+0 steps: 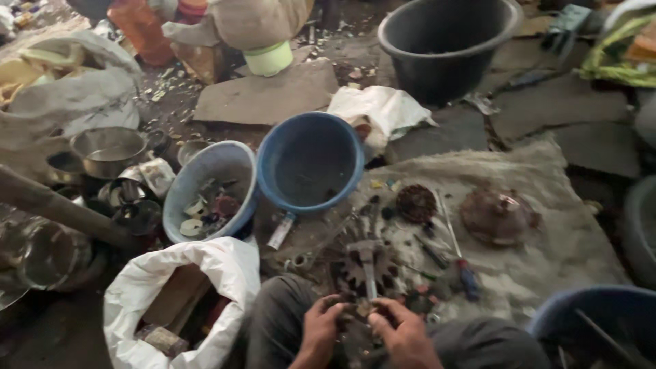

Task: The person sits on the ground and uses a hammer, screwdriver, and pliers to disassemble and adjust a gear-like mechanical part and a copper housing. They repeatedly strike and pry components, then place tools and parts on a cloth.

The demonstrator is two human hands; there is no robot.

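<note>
My left hand (321,326) and my right hand (402,331) meet low in the frame, between my knees, both closed on a small dark metal part (359,311). Just beyond my fingers a toothed gear with a metal shaft (369,263) lies on a dirty grey sack (533,273) spread over the ground. A screwdriver with a blue and red handle (467,278) lies right of the gear. Farther back on the sack sit a dark round rusty part (416,203) and a brownish domed metal piece (497,216).
A blue bowl (309,164) and a pale blue bowl of scrap bits (208,191) stand beyond the gear. A white sack (178,301) gapes at my left knee. Steel vessels (109,150) crowd the left. A black tub (447,41) stands far back, another blue tub (601,321) at lower right.
</note>
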